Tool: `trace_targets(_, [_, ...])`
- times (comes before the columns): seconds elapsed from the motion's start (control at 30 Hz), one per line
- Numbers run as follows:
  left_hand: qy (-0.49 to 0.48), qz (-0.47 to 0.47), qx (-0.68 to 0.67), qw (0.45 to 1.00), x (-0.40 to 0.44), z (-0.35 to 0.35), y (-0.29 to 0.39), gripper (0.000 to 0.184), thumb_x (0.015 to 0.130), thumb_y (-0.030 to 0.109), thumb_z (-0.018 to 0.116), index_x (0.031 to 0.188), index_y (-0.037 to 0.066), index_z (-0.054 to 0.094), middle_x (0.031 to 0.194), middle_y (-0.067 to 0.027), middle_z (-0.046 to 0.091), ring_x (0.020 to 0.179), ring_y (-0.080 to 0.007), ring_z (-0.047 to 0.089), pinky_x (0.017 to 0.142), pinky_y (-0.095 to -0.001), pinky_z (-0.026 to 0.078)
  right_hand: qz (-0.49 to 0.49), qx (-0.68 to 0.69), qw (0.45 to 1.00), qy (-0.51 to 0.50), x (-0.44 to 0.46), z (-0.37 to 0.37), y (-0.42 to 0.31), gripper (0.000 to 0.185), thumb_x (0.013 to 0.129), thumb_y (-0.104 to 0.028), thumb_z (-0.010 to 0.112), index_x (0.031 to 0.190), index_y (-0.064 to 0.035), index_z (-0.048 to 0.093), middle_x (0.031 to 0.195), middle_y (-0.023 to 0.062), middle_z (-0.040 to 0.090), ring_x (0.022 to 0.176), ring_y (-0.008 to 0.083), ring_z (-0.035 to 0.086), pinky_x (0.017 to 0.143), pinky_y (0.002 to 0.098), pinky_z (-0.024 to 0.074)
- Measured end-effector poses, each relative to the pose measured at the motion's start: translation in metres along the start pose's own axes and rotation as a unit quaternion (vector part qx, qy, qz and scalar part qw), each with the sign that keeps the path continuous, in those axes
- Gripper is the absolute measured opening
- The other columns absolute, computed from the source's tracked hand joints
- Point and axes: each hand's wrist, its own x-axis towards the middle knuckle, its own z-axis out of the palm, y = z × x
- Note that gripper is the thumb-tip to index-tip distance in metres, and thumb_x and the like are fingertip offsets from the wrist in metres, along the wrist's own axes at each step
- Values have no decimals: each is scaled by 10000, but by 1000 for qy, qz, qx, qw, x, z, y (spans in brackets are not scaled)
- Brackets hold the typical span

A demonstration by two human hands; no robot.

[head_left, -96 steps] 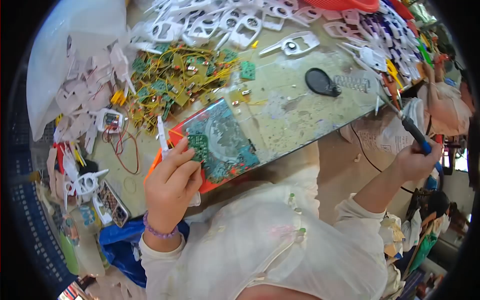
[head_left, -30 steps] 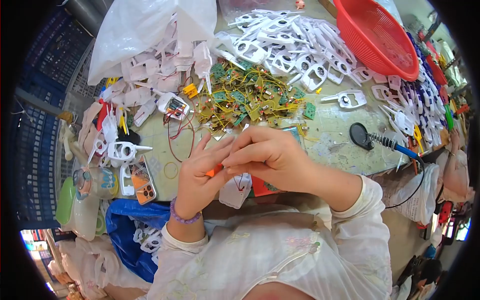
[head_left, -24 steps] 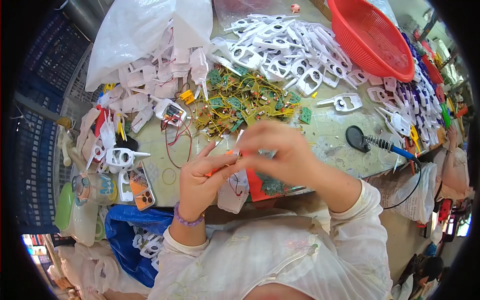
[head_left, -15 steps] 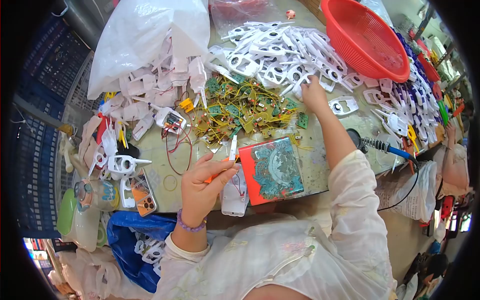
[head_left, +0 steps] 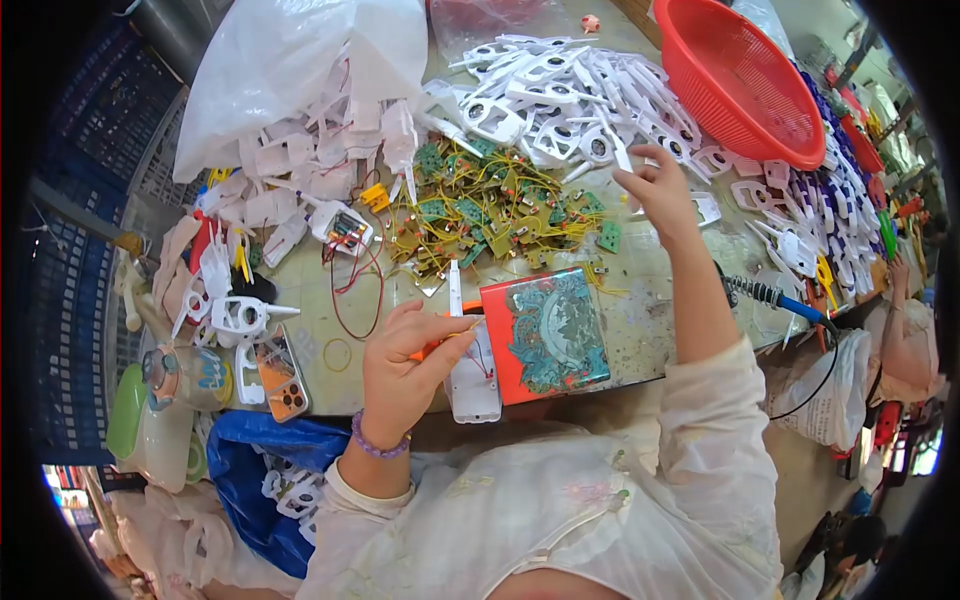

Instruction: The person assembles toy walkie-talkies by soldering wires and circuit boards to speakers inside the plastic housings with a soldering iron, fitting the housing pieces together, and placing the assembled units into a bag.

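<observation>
My left hand (head_left: pixel 415 350) is closed in a pinch above a white plastic housing (head_left: pixel 474 388) at the table's front edge. Thin wires show in the housing below its fingertips. An orange part peeks out between the fingers, and what the pinch holds is too small to make out. A red box (head_left: pixel 508 345) with a dark green patterned top lies just right of the housing. My right hand (head_left: pixel 660 190) is raised at the near edge of a pile of white plastic shells (head_left: pixel 560 90). Its thumb and forefinger are apart, beside one white shell (head_left: pixel 598 148), with nothing visible between them.
Green circuit boards with yellow wires (head_left: pixel 500 215) are heaped mid-table. A red basket (head_left: pixel 745 90) stands at the back right. A soldering iron (head_left: pixel 790 302) with a blue handle rests at right. A phone (head_left: pixel 283 380), a jar (head_left: pixel 185 377) and a blue bag (head_left: pixel 235 470) are at left.
My right hand has drawn back from among the white shells, moving slightly right and opening its fingers. My left hand stays pinched over the housing, nearly in place.
</observation>
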Motion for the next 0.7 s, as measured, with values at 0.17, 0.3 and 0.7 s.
trace_targets(0.17, [29,55,57,996,-1,3,0,139,759,84,720,897,99,734,761,-3,689,716,-130,625,939,-401,373,34,151,982,-108,-95,-9,-42,453,846,-58,615,1279,16,504,920,105,693,783,104,620,708,223,466])
trace_targets(0.3, [-2,91,98,991,-1,12,11,168,746,16,713,901,78,727,826,-16,690,781,-136,638,987,-440,348,97,143,965,-197,-153,-8,-42,395,851,-25,628,1241,-1,570,848,33,659,709,44,577,627,197,449])
trace_targets(0.7, [11,148,173,974,2,28,9,115,726,102,743,838,111,718,746,0,638,735,-170,590,875,-403,379,-5,-27,995,-98,-176,-2,-31,273,824,-52,658,1096,-27,670,783,27,633,602,85,530,563,237,428])
